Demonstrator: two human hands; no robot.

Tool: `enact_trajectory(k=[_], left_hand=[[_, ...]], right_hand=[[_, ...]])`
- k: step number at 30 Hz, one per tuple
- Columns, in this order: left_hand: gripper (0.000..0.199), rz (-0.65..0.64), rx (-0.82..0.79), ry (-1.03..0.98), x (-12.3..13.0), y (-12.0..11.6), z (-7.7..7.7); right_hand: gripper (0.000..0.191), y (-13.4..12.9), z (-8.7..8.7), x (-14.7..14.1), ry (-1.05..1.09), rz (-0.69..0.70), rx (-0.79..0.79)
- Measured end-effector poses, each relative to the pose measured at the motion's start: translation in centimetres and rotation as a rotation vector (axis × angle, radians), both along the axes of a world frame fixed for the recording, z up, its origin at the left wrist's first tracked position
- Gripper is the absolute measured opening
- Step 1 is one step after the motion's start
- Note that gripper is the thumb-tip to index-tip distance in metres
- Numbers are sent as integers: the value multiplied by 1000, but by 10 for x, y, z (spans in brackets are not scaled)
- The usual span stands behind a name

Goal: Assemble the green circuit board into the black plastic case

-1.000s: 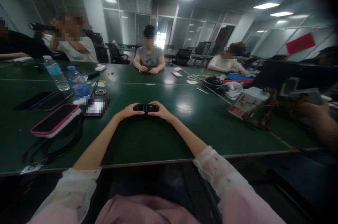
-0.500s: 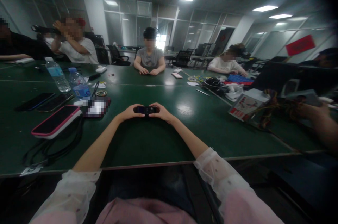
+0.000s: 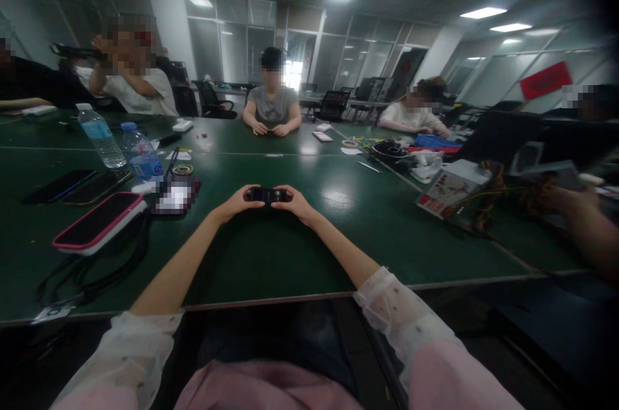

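Observation:
A small black device (image 3: 267,196) with a dark screen lies sideways between my two hands, at the middle of the green table (image 3: 271,255). My left hand (image 3: 240,201) grips its left end, thumb along the near side. Its right end is in my right hand (image 3: 294,202), with the fingers wrapped behind it. The fingertips at the back are hidden. Left of my hands are a blurred lit phone (image 3: 176,195) and a pink-rimmed device (image 3: 99,222) lying flat.
Two water bottles (image 3: 101,136) and dark phones (image 3: 97,187) stand or lie at the left. A boxy metal unit (image 3: 452,191) with cables is at the right, near another person's hand (image 3: 575,204). Several people sit around the table.
The view has shifted slightly. Both thumbs have moved a little on the black device, which stays held between my hands.

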State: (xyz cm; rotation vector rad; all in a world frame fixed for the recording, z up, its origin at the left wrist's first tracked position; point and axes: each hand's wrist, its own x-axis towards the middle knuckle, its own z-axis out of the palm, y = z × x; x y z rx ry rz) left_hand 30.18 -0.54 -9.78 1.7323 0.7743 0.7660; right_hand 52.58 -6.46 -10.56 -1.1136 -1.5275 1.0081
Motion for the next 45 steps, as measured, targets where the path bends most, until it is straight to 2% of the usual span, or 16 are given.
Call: enact_trajectory(k=[8, 13, 17, 24, 30, 35, 40, 43, 45], left_hand=[[69, -11, -32, -30, 1, 0, 3], [66, 8, -13, -5, 2, 1, 2], [65, -13, 5, -17, 2, 7, -8], [67, -53, 19, -84, 1, 22, -25], [63, -54, 23, -87, 4, 26, -30], [60, -48, 50, -87, 6, 25, -29], [58, -52, 72, -85, 6, 25, -29], [57, -51, 88, -77, 5, 25, -29], [56, -49, 116, -61, 4, 26, -30]], right_hand=[[56, 3, -3, 1, -115, -7, 57], [53, 7, -6, 3, -318, -88, 222], [51, 10, -10, 3, -406, -166, 328], [53, 17, -17, 5, -246, -155, 226], [53, 22, -22, 9, -112, -154, 139], [54, 21, -14, 13, -29, -165, 132], [54, 26, -6, 25, 30, -333, 180], [56, 32, -10, 36, -17, -485, 214], [56, 35, -15, 44, -131, -597, 243]])
